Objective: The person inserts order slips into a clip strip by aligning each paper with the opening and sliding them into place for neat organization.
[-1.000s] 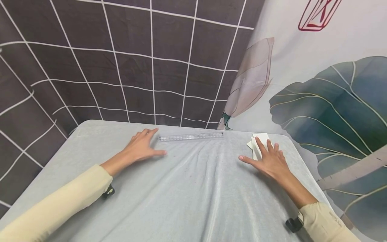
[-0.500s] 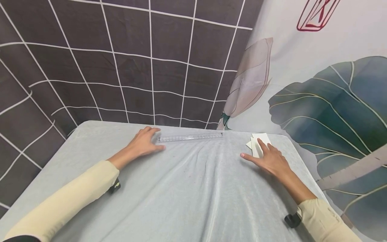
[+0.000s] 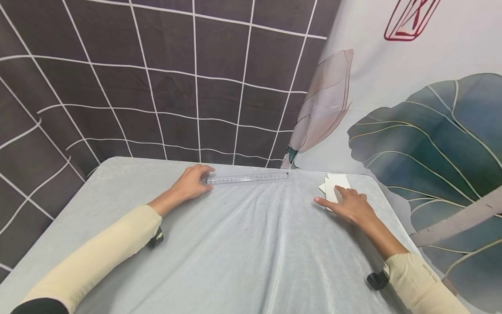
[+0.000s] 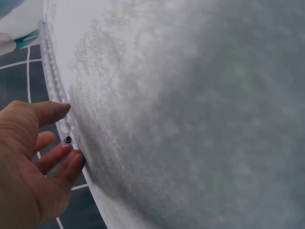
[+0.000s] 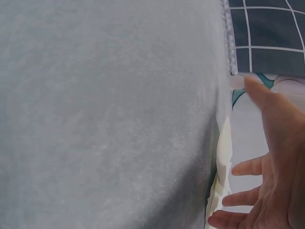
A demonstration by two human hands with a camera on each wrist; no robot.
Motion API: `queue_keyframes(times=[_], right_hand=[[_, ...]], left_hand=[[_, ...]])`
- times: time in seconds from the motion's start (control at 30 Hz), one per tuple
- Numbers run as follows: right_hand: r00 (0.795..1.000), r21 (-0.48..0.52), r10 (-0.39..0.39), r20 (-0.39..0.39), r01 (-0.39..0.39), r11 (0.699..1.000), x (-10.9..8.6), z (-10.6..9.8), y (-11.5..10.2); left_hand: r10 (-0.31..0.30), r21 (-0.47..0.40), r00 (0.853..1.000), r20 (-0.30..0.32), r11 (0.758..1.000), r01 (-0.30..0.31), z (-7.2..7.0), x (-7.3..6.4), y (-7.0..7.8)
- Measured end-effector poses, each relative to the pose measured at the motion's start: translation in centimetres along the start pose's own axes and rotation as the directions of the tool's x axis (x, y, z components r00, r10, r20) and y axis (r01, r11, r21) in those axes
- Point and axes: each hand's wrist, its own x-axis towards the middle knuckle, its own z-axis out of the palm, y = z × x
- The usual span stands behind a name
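A long, narrow clear plastic bar (image 3: 248, 178), with small repeated shapes along its length, lies near the table's back edge. My left hand (image 3: 189, 183) is at its left end, thumb on the near side and fingers on the far side. In the left wrist view, the bar's end with a dark dot shows between thumb and fingers; whether they touch it I cannot tell. My right hand (image 3: 354, 209) is spread loosely over the near part of several white cards (image 3: 337, 180). In the right wrist view, its fingertips (image 5: 233, 199) are beside the cards' edge, thumb apart.
Beneath everything is a table (image 3: 235, 244) covered by a wrinkled pale grey cloth. A dark curtain (image 3: 164, 87) with a white grid hangs right behind its back edge. To the right hangs a white curtain (image 3: 376, 83) printed with leaves.
My left hand has moved right and closer around the bar's left end, thumb and fingers drawing nearer together. My right hand's fingers have bent and lowered slightly over the cards.
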Motion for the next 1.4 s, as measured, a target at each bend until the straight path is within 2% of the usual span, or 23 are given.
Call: queue_keyframes(times=[0.23, 0.33, 0.4, 0.47, 0.57, 0.63, 0.67, 0.7, 0.77, 0.8, 0.83, 0.9, 0.93, 1.13, 1.27, 1.3, 1.4], right_hand=[[0.999, -0.015, -0.028, -0.033, 0.028, 1.0, 0.5, 0.0, 0.2], [0.999, 0.004, -0.024, -0.04, 0.024, 1.0, 0.6, 0.0, 0.3], [0.999, 0.015, -0.024, -0.045, 0.024, 1.0, 0.7, 0.1, 0.5], [0.999, 0.026, -0.022, -0.047, 0.023, 0.999, 1.2, 0.2, 0.8], [0.997, 0.041, -0.014, -0.075, 0.017, 0.999, 2.4, 0.7, 1.9], [0.995, 0.051, -0.012, -0.096, 0.017, 0.999, 3.5, 1.3, 3.0], [0.994, 0.055, -0.011, -0.109, 0.017, 0.998, 4.1, 1.7, 3.7], [0.994, 0.068, -0.01, -0.109, 0.018, 0.998, 4.4, 1.6, 3.9], [0.995, 0.09, -0.008, -0.098, 0.016, 0.996, 4.6, 1.5, 4.1], [0.995, 0.1, -0.003, -0.097, 0.012, 0.995, 4.6, 1.3, 4.0], [0.996, 0.109, 0.005, -0.088, 0.004, 0.994, 4.5, 1.1, 3.8], [0.999, 0.133, 0.026, -0.046, -0.019, 0.991, 3.5, -0.1, 2.4], [0.999, 0.13, 0.035, -0.038, -0.029, 0.991, 3.2, -0.4, 2.0], [0.997, 0.102, 0.07, 0.018, -0.072, 0.992, 2.2, -1.8, 0.7], [0.997, 0.111, 0.082, 0.013, -0.083, 0.99, 2.4, -2.1, 0.8], [0.996, 0.117, 0.086, 0.009, -0.087, 0.989, 2.5, -2.1, 0.9], [0.995, 0.145, 0.096, -0.004, -0.094, 0.985, 2.6, -2.2, 1.0]], left_hand=[[-0.005, -0.049, 0.999, 0.034, 0.999, 0.007, 0.4, 0.9, -0.8], [0.014, -0.054, 1.0, 0.021, 0.998, -0.013, 0.1, 0.7, -0.1], [0.022, -0.072, 1.0, 0.005, 0.997, -0.022, -0.6, 0.3, 1.1], [0.016, -0.088, 1.0, 0.003, 0.996, -0.016, -1.8, -0.5, 3.1], [-0.017, -0.11, 1.0, 0.026, 0.994, 0.02, -3.5, -1.2, 5.5], [-0.03, -0.107, 0.998, 0.047, 0.994, 0.035, -4.1, -1.4, 6.4], [-0.034, -0.107, 0.998, 0.051, 0.993, 0.039, -4.3, -1.4, 6.5], [-0.013, -0.124, 0.999, 0.053, 0.992, 0.019, -3.9, -1.2, 5.7], [0.003, -0.127, 0.999, 0.051, 0.992, 0.003, -4.0, -1.1, 5.7], [0.009, -0.127, 0.999, 0.053, 0.992, -0.002, -4.0, -1.0, 5.8], [0.03, -0.133, 0.999, 0.042, 0.991, -0.024, -3.6, -0.8, 5.1], [0.042, -0.137, 0.998, 0.048, 0.99, -0.035, -3.6, -0.7, 5.2], [0.023, -0.119, 0.998, 0.056, 0.993, -0.017, -4.0, -0.7, 6.1], [0.024, -0.137, 0.995, 0.093, 0.991, -0.011, -4.1, -0.5, 6.3], [0.01, -0.134, 0.993, 0.114, 0.991, 0.006, -4.3, -0.3, 6.7], [-0.017, -0.112, 0.992, 0.127, 0.993, 0.031, -4.9, -0.5, 7.6], [-0.02, -0.087, 0.991, 0.135, 0.996, 0.032, -4.9, -0.3, 7.7]])
